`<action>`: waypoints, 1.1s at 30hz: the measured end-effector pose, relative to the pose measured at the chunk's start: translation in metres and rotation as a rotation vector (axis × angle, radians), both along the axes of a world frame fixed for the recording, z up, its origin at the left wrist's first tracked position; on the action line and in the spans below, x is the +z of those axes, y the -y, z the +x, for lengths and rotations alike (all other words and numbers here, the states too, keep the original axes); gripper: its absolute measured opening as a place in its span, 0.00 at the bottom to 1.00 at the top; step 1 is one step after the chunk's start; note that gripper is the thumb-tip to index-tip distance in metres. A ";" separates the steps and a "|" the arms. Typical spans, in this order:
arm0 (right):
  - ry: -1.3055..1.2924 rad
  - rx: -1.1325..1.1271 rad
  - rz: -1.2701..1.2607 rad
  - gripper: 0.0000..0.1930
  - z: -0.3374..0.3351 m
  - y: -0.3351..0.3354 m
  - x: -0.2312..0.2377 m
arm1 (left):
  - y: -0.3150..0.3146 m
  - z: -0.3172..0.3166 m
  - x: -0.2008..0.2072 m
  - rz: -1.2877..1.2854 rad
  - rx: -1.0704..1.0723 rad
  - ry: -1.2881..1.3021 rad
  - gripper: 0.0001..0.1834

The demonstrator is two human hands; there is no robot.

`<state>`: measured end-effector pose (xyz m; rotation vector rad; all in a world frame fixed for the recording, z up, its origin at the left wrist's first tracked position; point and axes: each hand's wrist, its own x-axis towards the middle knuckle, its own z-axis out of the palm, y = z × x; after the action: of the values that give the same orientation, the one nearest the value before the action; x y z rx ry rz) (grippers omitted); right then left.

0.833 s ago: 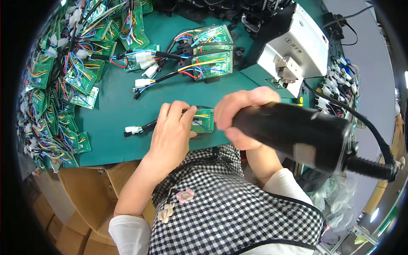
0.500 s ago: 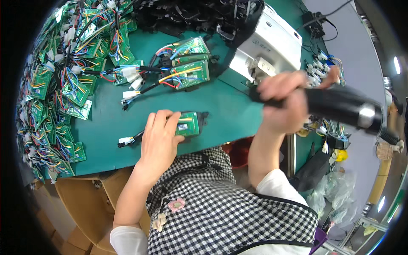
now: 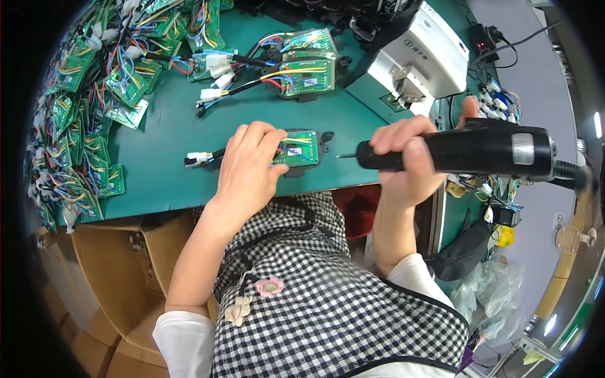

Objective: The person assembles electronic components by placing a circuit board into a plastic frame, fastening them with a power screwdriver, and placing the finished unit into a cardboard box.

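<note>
My right hand point(image 3: 408, 165) is wrapped round a black electric screwdriver point(image 3: 485, 151). The tool lies almost level, its thin bit pointing left, a short way off the right end of a green circuit board point(image 3: 301, 148). That board sits in a black plastic housing point(image 3: 326, 142) on the table. My left hand point(image 3: 249, 165) rests over the board's left part, thumb and fingers closed on its edges. From under this hand a black cable with a white connector point(image 3: 198, 159) comes out to the left.
Wired circuit boards point(image 3: 129, 82) are piled at the left. Two more boards point(image 3: 309, 74) lie beyond my left hand. A white metal machine point(image 3: 419, 60) stands at the back right, near black plastic parts point(image 3: 283, 9). Cardboard boxes point(image 3: 116, 277) sit below the table's edge point(image 3: 157, 211).
The screwdriver has swung from slanting to nearly level, and its bit now shows, aimed at the board. My left hand stays on the board. The whole view has shifted somewhat.
</note>
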<state>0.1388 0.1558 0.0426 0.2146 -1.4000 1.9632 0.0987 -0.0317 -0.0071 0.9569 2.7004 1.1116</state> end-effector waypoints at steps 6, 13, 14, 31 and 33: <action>0.127 0.106 -0.007 0.43 -0.003 0.017 -0.017 | 0.000 0.000 0.000 -0.001 0.003 0.020 0.25; 0.288 0.219 0.238 0.41 -0.009 0.009 -0.028 | -0.004 0.002 0.003 0.019 0.014 0.010 0.25; 0.361 0.268 0.265 0.41 -0.007 0.012 -0.023 | -0.003 0.004 0.003 0.012 0.026 0.004 0.25; -0.059 -0.270 0.292 0.38 -0.064 -0.065 0.026 | 0.010 0.006 -0.008 -0.065 0.141 -0.092 0.31; 0.099 -0.217 0.243 0.39 -0.052 -0.056 0.033 | 0.008 0.007 -0.013 -0.028 0.190 -0.071 0.25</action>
<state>0.0872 0.2122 0.0756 0.0724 -1.6540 1.6462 0.1062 -0.0400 -0.0199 0.7628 2.9075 1.0850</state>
